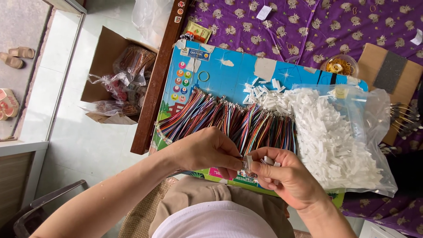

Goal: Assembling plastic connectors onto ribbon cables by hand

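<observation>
White connector housing (249, 162) pinched in right hand (288, 178), left hand (207, 147) pinching wire ends into it (mid-insertion, next needs alignment).

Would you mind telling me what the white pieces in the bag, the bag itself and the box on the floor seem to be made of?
White pieces: probably moulded plastic, matte, uniform and blocky. Bag: thin clear plastic film, glossy and wrinkled. Box: brown cardboard, dull, with folded flaps.

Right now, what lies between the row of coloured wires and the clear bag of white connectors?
In the head view, loose white connectors lie scattered on the blue board between the coloured wires and the clear bag.
</observation>
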